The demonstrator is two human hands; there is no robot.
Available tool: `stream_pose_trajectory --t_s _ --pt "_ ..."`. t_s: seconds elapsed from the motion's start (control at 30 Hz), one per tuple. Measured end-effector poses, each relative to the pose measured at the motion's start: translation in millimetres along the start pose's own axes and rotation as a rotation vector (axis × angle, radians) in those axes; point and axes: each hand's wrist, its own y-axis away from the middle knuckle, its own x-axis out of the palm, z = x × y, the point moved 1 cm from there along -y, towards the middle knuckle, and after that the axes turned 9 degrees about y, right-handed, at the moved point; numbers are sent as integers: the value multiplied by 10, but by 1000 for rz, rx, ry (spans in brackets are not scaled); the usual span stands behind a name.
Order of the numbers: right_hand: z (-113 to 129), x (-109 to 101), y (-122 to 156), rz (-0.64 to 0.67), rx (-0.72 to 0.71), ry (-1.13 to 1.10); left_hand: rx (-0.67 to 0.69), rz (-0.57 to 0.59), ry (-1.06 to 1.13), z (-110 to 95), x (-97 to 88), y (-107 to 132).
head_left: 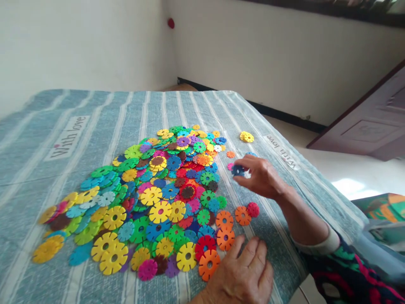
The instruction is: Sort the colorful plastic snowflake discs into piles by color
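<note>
A big heap of colourful plastic snowflake discs (152,198) is spread over a blue-striped bed cover (95,126). My right hand (261,176) reaches in from the right and pinches a dark blue disc (237,170) at the heap's right edge. My left hand (242,272) rests flat at the bottom, fingers stretched out, touching an orange disc (209,264). More orange discs (225,219) and a small red one (252,209) lie between my two hands.
A single yellow disc (246,136) lies apart at the far right of the cover. The bed's right edge (316,185) drops to a pale floor. A dark wooden door (370,122) stands at the right, white walls behind. Patterned fabric (382,211) shows at the far right.
</note>
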Motion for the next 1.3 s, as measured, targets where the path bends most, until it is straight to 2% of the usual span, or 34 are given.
stream_pose_trajectory --t_s 0.1,0.2,0.3,0.5,0.67,0.83,0.93,1.03,1.1,1.2,1.3 --pt "-381 10 -61 -79 270 162 16 7 -16 15 25 17" --pt "-628 54 -104 -72 406 287 29 -5 -24 21 46 43" --pt "-700 88 -131 -41 433 330 35 23 -27 16 48 62" --pt "-663 144 -149 102 395 392 39 81 -33 10 40 67" --pt "-672 152 -116 53 420 341 62 14 -26 11 106 80" --pt "-686 127 -81 -103 479 260 34 -39 -3 15 89 51" --pt "-628 98 -70 -178 434 200 46 -30 -7 21 53 31" --pt "-496 52 -54 -151 289 92 41 -11 -3 25 37 27" --pt "-391 14 -34 -44 144 -30 39 4 4 24 34 28" --pt "-247 -46 18 193 -59 -216 38 9 8 16 13 19" --pt "-124 -98 96 415 -219 -244 21 86 10 3 -33 -6"
